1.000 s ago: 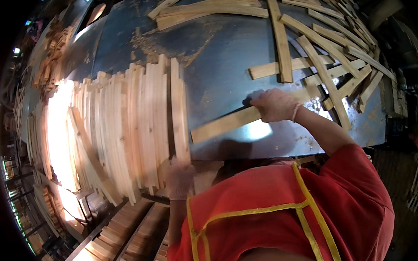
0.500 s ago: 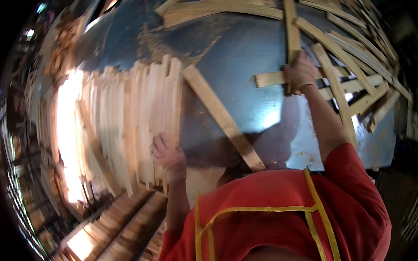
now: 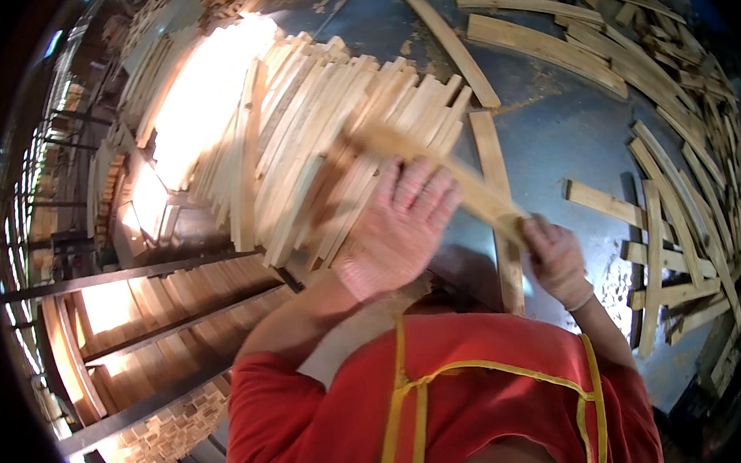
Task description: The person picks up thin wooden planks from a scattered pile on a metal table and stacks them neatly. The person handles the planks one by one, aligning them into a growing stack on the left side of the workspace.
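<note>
My right hand [image 3: 555, 258] is closed round the near end of a wooden strip [image 3: 476, 189]. The strip slants up and left over the edge of a row of pale wooden strips [image 3: 316, 107], its far end smeared by motion. Palm down, my left hand [image 3: 404, 229] has its fingers stretched out beside the held strip; whether the fingertips touch it I cannot tell. Under the held strip, another wooden strip [image 3: 489, 152] lies on the table, pointing toward my body.
The dark metal table [image 3: 544, 149] carries loose strips, including a crossed heap [image 3: 677, 247] at right and a curved strip [image 3: 453, 48] at the far side. Lower left stands a rack [image 3: 173, 328] with rows of wood pieces, and stacked wood blocks [image 3: 167, 435] beneath.
My right hand has picked up a strip from the right and brought it left, across the edge of the row. My left hand has moved right, toward it. The view has turned leftward.
</note>
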### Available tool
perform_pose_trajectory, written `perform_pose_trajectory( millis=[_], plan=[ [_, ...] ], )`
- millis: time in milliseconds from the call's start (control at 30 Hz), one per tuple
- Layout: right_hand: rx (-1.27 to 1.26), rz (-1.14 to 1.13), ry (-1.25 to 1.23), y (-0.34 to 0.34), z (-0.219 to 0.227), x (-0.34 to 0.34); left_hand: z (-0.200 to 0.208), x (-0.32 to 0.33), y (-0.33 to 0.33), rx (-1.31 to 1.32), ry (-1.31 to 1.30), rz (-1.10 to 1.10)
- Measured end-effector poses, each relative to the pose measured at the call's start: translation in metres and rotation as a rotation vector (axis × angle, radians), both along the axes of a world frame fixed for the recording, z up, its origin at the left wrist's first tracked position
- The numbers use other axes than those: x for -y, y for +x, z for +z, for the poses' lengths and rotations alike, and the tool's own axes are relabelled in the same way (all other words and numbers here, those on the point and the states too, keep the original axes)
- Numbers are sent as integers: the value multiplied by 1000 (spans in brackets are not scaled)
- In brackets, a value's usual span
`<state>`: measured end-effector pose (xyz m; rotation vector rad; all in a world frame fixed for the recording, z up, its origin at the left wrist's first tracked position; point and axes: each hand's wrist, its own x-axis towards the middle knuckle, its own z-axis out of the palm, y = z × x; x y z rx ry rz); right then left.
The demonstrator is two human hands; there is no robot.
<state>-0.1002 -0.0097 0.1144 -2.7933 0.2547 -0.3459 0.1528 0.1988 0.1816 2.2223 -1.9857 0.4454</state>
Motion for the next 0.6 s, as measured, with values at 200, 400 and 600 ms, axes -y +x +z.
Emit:
perform_pose_trajectory(
  millis=[200,400,600],
  plan=[
    [145,64,-256,81,19,-24,36,-65,80,-346,867,312],
    [-229,-497,74,87,-81,-42,0,-133,159,-623,195,842],
    [-274,-799,507,90,-99,-28,-13,-150,178,-769,-110,896]
  ],
)
